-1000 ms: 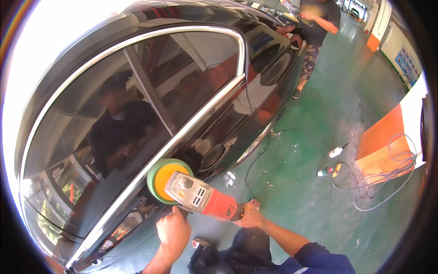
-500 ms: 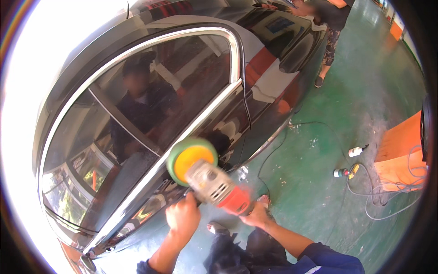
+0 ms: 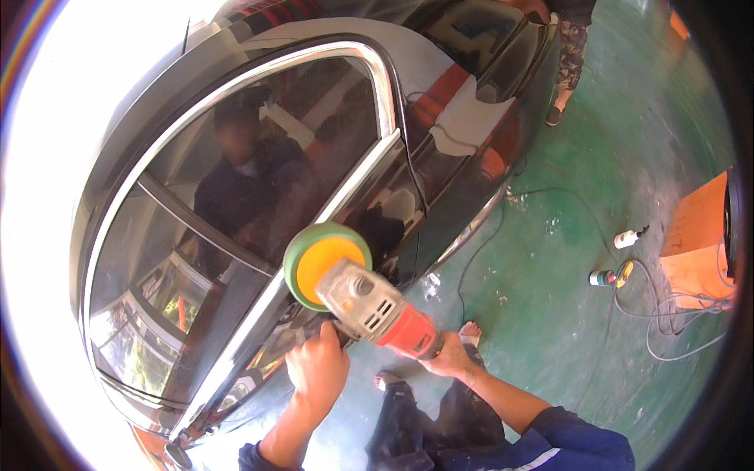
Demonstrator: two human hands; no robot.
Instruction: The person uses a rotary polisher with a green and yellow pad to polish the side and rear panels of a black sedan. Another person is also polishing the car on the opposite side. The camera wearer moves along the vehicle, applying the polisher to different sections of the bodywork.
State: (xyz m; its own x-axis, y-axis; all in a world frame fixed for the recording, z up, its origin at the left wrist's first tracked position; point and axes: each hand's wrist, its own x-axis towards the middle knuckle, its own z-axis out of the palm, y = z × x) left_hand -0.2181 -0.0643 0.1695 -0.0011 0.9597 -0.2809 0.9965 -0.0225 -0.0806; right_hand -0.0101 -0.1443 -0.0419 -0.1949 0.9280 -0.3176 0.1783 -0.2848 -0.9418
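Both my hands hold a red and grey power polisher (image 3: 375, 308) with a yellow and green round pad (image 3: 318, 271). My left hand (image 3: 318, 365) is wrapped round its side handle, which is mostly hidden. My right hand (image 3: 449, 357) grips the rear end of the red body. The pad lies by the chrome strip (image 3: 263, 306) under the side window of a glossy black car (image 3: 448, 228); whether it touches the paint I cannot tell. A dark side window (image 3: 290, 149) reflects a person.
Another person's leg (image 3: 573, 59) stands at the car's far end. On the green floor (image 3: 550, 345) at right are a white bottle (image 3: 628, 238), a small can (image 3: 602, 278), an orange box (image 3: 699, 243) and coiled cables (image 3: 667, 330). A thin cord (image 3: 465, 271) runs along the floor beside the car.
The whole view has shifted a little, with the floor objects now farther right. The polisher stays in both hands beside the window strip and looks sharper than before.
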